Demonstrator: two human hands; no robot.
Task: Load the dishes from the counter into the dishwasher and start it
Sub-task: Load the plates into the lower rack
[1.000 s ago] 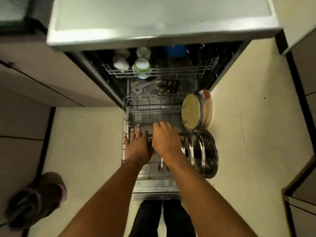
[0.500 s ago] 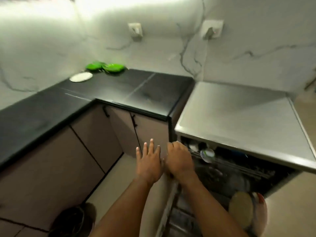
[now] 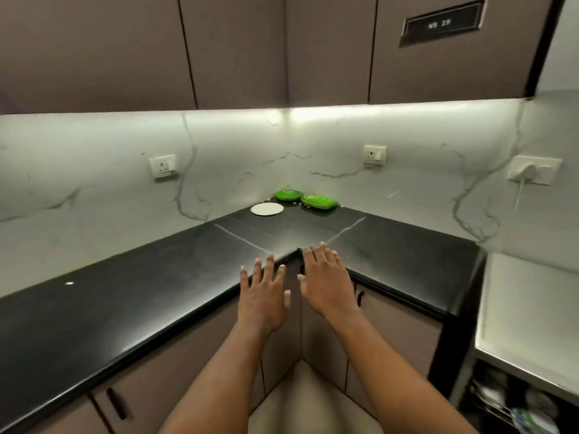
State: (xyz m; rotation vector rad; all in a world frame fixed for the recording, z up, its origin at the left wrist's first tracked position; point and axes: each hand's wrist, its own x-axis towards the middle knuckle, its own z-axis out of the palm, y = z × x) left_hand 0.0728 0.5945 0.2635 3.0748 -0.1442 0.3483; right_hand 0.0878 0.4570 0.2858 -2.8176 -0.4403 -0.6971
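A white plate (image 3: 267,209) lies flat in the far corner of the black counter (image 3: 156,277). Beside it sit two green dishes: a round one (image 3: 288,194) and an oblong one (image 3: 318,202). My left hand (image 3: 262,296) and my right hand (image 3: 326,277) are stretched out in front of me, fingers straight and spread, holding nothing. They hover near the counter's inner corner, well short of the dishes. The open dishwasher (image 3: 517,399) shows at the lower right, with the edge of its upper rack and some dishes inside.
The steel dishwasher top (image 3: 529,308) adjoins the counter on the right. Brown cabinet doors (image 3: 394,327) run below the counter and more hang above. Wall sockets (image 3: 162,166) dot the marble backsplash, and one at the right (image 3: 532,172) has a plug in it.
My view has swung up from the pulled-out lower rack to the counter corner. Both hands left the rack and now reach forward over the counter edge, still holding nothing.
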